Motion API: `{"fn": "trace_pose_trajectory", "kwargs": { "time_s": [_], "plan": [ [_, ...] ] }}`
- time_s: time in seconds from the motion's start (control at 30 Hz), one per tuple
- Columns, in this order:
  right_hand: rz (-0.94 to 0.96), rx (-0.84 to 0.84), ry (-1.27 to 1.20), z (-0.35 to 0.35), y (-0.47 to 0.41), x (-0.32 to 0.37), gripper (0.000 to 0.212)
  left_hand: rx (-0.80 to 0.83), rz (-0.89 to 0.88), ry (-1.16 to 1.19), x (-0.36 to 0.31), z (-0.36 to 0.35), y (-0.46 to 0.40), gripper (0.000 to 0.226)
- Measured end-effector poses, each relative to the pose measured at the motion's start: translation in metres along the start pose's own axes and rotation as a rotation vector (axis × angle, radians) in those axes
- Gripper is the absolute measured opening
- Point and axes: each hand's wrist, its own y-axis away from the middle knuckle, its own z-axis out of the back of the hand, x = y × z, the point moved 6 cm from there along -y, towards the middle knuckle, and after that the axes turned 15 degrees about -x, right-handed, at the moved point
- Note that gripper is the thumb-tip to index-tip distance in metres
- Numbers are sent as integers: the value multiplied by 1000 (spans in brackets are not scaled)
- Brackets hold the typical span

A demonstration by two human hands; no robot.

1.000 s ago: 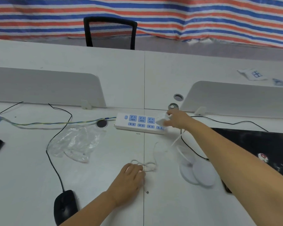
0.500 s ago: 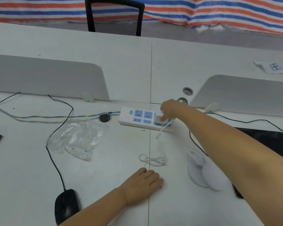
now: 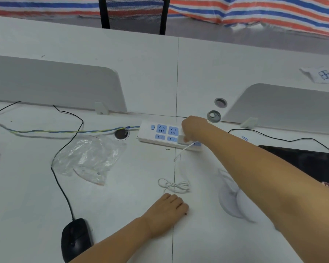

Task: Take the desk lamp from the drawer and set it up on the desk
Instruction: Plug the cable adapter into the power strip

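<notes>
At the power strip (image 3: 169, 136), the right hand (image 3: 193, 128) gripped the lamp's plug (image 3: 181, 139), pressing it in; the left hand (image 3: 166, 212) lay flat and empty on the counter (image 3: 122, 205).

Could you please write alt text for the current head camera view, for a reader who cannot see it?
A person's right hand presses a white plug into a white power strip on a white desk. Its thin cord trails back to a loose coil near the left hand, which rests flat; a folded white lamp lies under the right forearm.
</notes>
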Motion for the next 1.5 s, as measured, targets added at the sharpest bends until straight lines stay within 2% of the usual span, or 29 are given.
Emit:
{"fn": "trace_pose_trajectory", "kwargs": {
  "time_s": [0.07,0.2,0.3,0.4,0.47,0.57,0.63,0.7,0.77,0.87,0.93,1.03,1.17,1.23,1.33,1.43,1.5],
  "plan": [
    [-9,14,4,-2,1,1,35,6,106,33,5,7,-8,8],
    [-30,-11,10,-7,4,8,21,64,522,337,21,7,-12,24],
    [-15,-28,13,-10,6,10,29,-59,758,548,31,18,-19,19],
    [-10,-55,-34,-6,11,5,18,-147,934,766,35,33,-24,12],
    [-60,-40,-227,-6,19,-4,15,-172,964,865,32,44,-28,15],
    [-276,22,-888,-7,44,-30,57,-168,959,892,29,51,-32,16],
    [-388,-104,-1145,-4,68,-57,55,-162,964,908,23,52,-36,14],
    [-479,-292,-1205,-7,99,-95,42,-149,975,949,16,48,-40,10],
    [-580,-417,-1179,-28,136,-129,30,-108,984,989,7,41,-44,6],
    [-700,-477,-1114,-79,195,-155,32,-46,1006,993,-6,27,-49,9],
    [-747,-460,-1144,-115,224,-155,40,-28,1010,981,-13,20,-52,14],
    [-762,-363,-1226,-161,246,-132,63,-21,994,895,-21,14,-54,22],
    [-719,-401,-1271,-182,256,-106,83,-32,1006,811,-21,9,-54,24],
    [-611,-388,-1156,-178,248,-105,90,-34,995,780,-19,7,-53,22],
    [-460,-297,-841,-171,231,-98,108,-37,993,719,-15,8,-50,17],
    [-439,-203,-644,-175,218,-87,121,-29,1018,694,-14,11,-49,13],
    [-454,-233,-542,-176,213,-84,120,-9,1033,684,-14,13,-51,16]
  ]
}}
